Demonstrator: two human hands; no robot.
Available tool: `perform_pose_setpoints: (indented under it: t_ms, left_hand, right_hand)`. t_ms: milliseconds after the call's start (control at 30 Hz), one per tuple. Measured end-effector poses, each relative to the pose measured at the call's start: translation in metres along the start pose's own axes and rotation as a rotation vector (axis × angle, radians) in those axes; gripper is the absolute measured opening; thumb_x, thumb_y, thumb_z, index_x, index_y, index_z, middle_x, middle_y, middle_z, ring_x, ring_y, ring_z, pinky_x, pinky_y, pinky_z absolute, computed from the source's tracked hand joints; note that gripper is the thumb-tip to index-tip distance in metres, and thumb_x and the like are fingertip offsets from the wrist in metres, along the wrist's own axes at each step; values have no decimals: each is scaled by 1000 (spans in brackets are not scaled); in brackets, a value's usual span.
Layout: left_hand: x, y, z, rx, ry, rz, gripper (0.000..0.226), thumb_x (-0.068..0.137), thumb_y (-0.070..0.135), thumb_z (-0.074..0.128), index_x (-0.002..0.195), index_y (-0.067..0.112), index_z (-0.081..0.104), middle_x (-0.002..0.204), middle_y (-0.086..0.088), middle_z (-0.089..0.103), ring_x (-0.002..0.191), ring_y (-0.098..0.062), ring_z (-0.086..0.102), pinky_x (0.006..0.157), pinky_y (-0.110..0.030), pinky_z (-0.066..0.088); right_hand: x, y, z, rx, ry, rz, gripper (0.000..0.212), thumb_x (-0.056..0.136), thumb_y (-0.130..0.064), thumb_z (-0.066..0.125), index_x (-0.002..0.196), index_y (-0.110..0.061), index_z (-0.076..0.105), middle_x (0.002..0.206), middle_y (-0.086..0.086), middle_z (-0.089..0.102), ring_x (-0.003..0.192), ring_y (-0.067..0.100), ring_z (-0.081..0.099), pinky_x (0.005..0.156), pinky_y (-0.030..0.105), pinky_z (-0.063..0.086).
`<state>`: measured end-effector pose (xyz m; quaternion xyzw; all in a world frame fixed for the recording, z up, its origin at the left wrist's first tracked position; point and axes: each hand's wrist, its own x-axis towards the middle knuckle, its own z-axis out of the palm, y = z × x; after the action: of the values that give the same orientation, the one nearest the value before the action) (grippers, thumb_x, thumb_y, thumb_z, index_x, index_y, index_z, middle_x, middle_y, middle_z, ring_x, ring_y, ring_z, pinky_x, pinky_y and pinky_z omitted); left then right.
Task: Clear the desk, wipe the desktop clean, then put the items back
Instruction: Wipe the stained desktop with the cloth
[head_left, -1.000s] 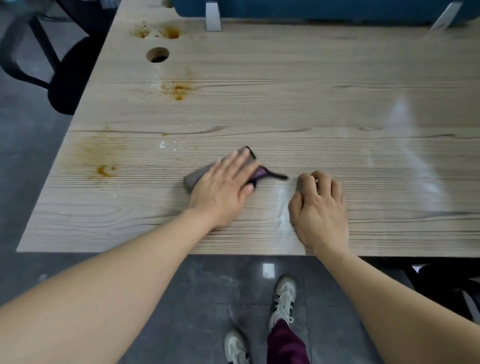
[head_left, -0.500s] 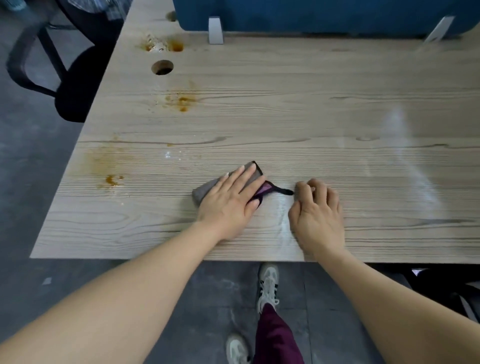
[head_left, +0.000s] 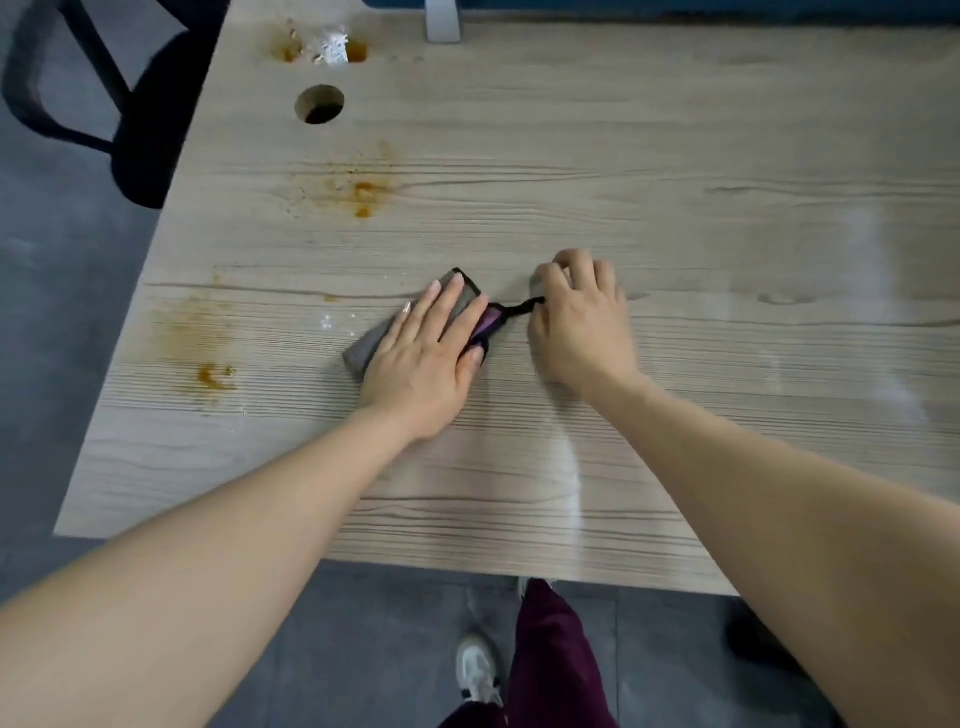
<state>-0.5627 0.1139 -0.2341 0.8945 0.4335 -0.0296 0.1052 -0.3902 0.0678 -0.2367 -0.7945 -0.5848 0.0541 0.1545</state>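
item: grey cloth (head_left: 410, 325), mid-desk, pinned flat under our left hand (head_left: 423, 358), fingers straight, so it bears evenly on the desktop (head_left: 675, 156). right hand (head_left: 579, 322), just right of it, curled, seemingly pinching the black loop (head_left: 522, 306) to keep it taut. orange stains (head_left: 363, 195) lie far and left, unwiped; we judge those next.

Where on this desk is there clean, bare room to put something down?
The right half, beyond the right hand, is bare wood. The left side is crowded: orange stains, the cable hole, and the cloth under the left hand.
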Motion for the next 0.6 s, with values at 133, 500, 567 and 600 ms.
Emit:
perform_pose_setpoints:
  t_ms: [133,500,567,600]
  left_hand:
    - [56,-18,-9,-48,2,-211,55,101,39,27,152,28,9,160,2,-6,147,-17,-5,118,-33,-3]
    - [25,18,1,2,13,-101,58,95,42,19,150,27,22,159,-1,10,146,-20,9,117,-33,2]
    - [38,6,-4,11,-10,-64,56,97,43,21,151,29,18,160,1,5,147,-18,4,117,-31,-1]
    - [50,-1,-8,0,-18,-82,54,99,42,24,151,30,16,160,2,2,147,-17,1,117,-31,-2]
  right_hand:
    - [29,6,7,40,6,-87,23,89,-18,50,107,-6,58,120,11,51,105,32,46,79,41,42]
    - [43,16,6,87,33,-214,18,81,-21,56,92,-8,61,97,8,58,83,29,55,65,39,48]
    - [46,18,5,91,21,-223,20,81,-23,53,93,-9,61,97,7,58,84,29,55,65,39,48]
    - [47,18,5,94,11,-226,21,80,-23,53,93,-9,61,97,7,58,84,29,55,66,40,48]
